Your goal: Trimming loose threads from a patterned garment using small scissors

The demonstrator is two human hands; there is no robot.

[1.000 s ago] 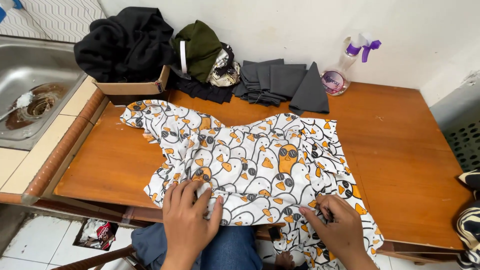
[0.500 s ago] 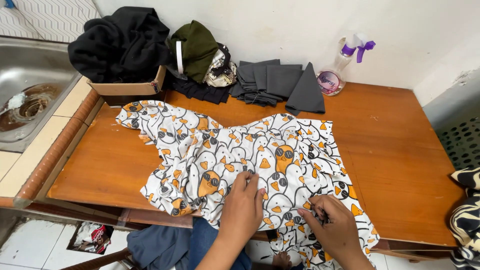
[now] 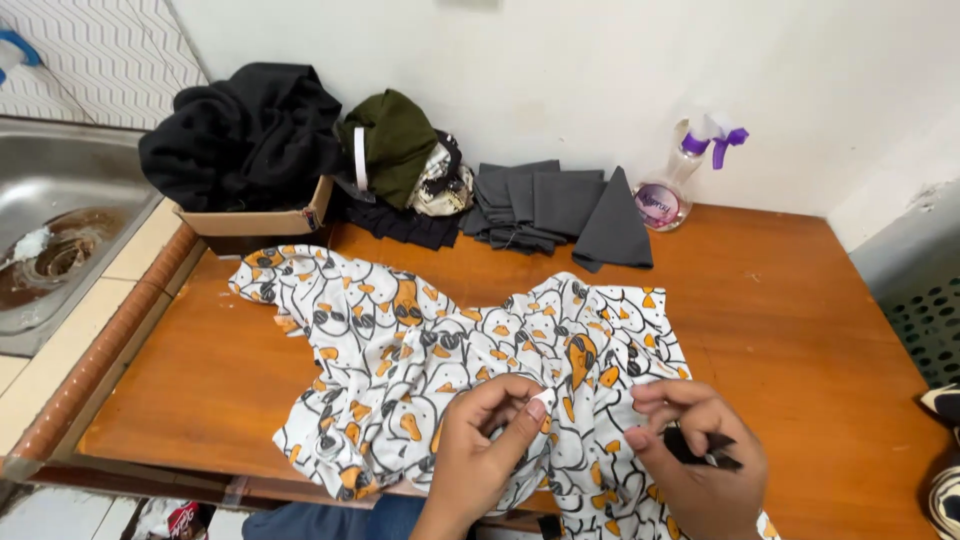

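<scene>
The wooden table (image 3: 800,300) carried every item and stood against a white wall, with a steel sink (image 3: 60,220) to its left. The printed cloth (image 3: 400,350), white with black and orange figures, lay crumpled across the table's middle and hung over the near edge. A cardboard box (image 3: 255,218) at the back left held a heap of black clothes (image 3: 245,130), with a green garment (image 3: 395,140) just beside it. Folded grey cloths (image 3: 560,205) lay behind the printed cloth, near a spray bottle (image 3: 675,180) with a purple trigger. The left hand (image 3: 485,440) rested on the printed cloth, fingers curled and pinching a fold of it. The right hand (image 3: 695,450) was closed around a small black tool (image 3: 705,450), its kind not discernible, thumb and forefinger touching the cloth
</scene>
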